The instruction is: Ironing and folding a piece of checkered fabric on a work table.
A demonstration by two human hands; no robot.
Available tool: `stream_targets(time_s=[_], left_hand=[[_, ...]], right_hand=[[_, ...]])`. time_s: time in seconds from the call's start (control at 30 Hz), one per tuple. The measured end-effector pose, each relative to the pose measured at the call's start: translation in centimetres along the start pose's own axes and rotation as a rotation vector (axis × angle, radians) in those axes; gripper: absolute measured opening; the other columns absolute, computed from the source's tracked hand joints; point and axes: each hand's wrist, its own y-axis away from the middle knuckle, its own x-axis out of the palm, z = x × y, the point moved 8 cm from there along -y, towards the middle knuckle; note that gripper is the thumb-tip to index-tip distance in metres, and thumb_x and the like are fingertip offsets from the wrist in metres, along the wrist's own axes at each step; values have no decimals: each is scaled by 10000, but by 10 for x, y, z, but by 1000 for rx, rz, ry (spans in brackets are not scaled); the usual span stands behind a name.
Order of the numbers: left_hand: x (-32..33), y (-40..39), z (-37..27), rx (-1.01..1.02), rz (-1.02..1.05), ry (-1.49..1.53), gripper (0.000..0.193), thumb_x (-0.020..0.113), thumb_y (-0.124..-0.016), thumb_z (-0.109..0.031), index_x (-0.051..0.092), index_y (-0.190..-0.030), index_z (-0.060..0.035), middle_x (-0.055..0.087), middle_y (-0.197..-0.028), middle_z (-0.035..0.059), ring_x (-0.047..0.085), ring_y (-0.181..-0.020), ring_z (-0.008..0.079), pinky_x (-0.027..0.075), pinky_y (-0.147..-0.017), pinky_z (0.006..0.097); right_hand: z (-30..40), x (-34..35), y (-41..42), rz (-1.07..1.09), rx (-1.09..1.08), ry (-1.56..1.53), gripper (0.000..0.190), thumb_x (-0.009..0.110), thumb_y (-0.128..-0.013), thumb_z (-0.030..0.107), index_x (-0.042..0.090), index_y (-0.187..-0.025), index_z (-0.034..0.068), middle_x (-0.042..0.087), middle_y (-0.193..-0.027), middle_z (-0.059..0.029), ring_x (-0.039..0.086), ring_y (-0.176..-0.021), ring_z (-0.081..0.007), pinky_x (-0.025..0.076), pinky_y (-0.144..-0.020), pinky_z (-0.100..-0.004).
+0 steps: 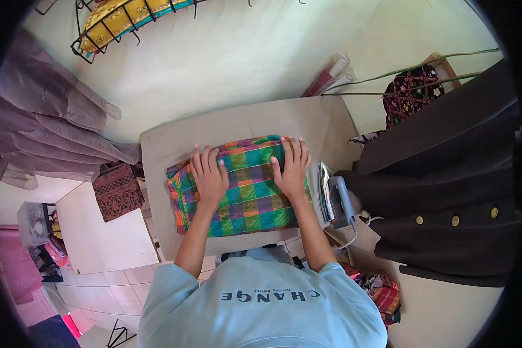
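Note:
A folded checkered cloth [248, 191] in green, purple and orange lies flat on a beige padded ironing surface [261, 119]. My left hand [209, 176] rests palm down on its left part, fingers spread towards the far edge. On the right part of the cloth lies my right hand [291, 169], also palm down, with its fingertips at the far edge. Neither hand grips the fabric. Just right of the cloth an electric iron [337, 195] rests on its heel, its metal soleplate turned towards the cloth and its cord trailing off the near side.
Dark garments with gold buttons [443, 187] hang at the right. A sheer purple curtain or cloth [65, 108] hangs at the left, above a patterned brown cloth [118, 191] on a white table [104, 243]. Coloured fabrics [383, 296] are heaped low at the right.

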Motion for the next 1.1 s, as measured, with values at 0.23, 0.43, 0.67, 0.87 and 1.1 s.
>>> stream_targets(time_s=[0.23,0.43,0.67,0.87,1.1], left_hand=[[59,44,-34,345,506,4,610,493,-1039,-424,361,-1606,-241,253,-1702,66,169,-1583,317,107,-1272,571],[76,23,-32,276,507,58,623,496,-1044,-427,322,-1623,-279,203,-1719,64,125,-1592,326,80,-1278,569],[63,58,-17,193,553,4,634,486,-1035,-483,320,-1622,-311,209,-1719,42,99,-1598,312,21,-1243,663],[44,42,-33,57,422,-11,618,492,-1038,-456,333,-1617,-307,215,-1714,45,90,-1594,344,29,-1234,679],[72,50,-44,106,570,-36,591,463,-1053,-474,330,-1614,-339,232,-1710,26,101,-1592,351,39,-1179,765]], right_hand=[[-27,55,38,278,72,213,608,529,-1020,419,438,-1563,160,324,-1663,-129,289,-1505,-457,223,-1203,-646],[-16,56,24,240,55,256,590,501,-1042,386,411,-1582,167,320,-1669,-118,225,-1542,-439,175,-1225,-640],[7,73,36,383,-165,108,689,537,-1019,436,331,-1621,174,249,-1704,-84,181,-1566,-400,152,-1234,-636],[13,61,21,361,-182,31,572,490,-1057,365,391,-1594,197,315,-1680,-61,190,-1564,-397,156,-1241,-621],[-14,66,29,374,-119,131,514,447,-1071,357,444,-1568,227,330,-1672,-67,209,-1543,-449,157,-1229,-642]])
